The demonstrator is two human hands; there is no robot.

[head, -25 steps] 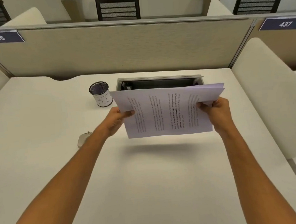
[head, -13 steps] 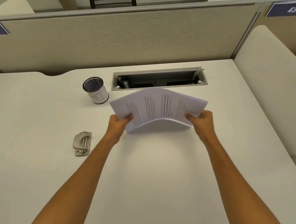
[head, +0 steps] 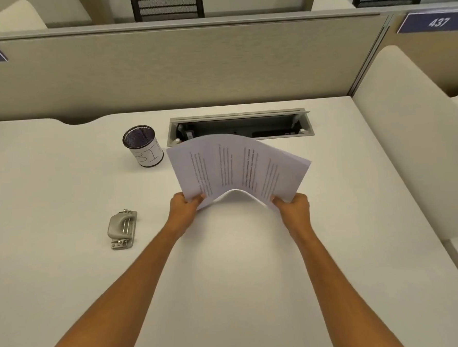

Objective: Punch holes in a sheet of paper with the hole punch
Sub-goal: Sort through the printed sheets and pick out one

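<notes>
While 2 hands, left hand (head: 185, 208) and right hand (head: 294, 206), pinch 1 arched paper stack (head: 238, 170), 1 hole punch (head: 122, 229) and 1 mesh cup (head: 143, 146) rest on the white cubicle desk (head: 67, 263)

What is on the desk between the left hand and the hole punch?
Nothing: in the head view, only bare white desk lies between the left hand, which grips the paper, and the hole punch.

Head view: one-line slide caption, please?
Both hands, left hand and right hand, bow printed paper above desk; hole punch sits untouched.
</notes>
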